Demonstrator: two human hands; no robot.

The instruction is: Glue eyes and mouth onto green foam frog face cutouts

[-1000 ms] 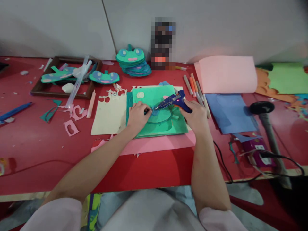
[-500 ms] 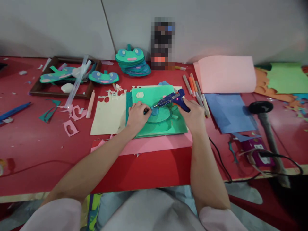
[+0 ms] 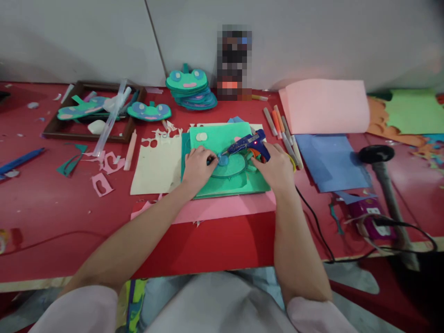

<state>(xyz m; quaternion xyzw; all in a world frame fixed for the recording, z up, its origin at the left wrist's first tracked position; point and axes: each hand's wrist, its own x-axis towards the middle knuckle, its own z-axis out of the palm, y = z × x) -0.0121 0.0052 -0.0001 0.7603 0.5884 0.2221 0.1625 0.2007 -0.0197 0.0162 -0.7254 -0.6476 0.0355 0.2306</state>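
Observation:
My right hand (image 3: 276, 170) is closed around the handle of a dark blue glue gun (image 3: 245, 142) with an orange trigger and a small lit red light. The nozzle points left, at a small blue disc (image 3: 223, 160). My left hand (image 3: 200, 167) pinches the left edge of that disc; something dark shows between its fingers. Beneath both hands lies a green cut-out oval face piece (image 3: 231, 167) on a stack of green sheets (image 3: 215, 188). Two cream discs (image 3: 201, 137) rest near the upper left of the stack.
A pile of finished frog faces (image 3: 187, 83) stands by the wall. A brown frame (image 3: 48, 128) on the left contains glue sticks and scraps. Markers (image 3: 277, 122), pink sheets (image 3: 328, 106), blue sheets (image 3: 331, 162) and a mallet (image 3: 385, 180) are at right, where a black cord (image 3: 314, 217) runs.
My right hand's fingers have shifted on the glue gun's handle, showing more of the orange trigger. The gun's nozzle and my left hand stay nearly in place.

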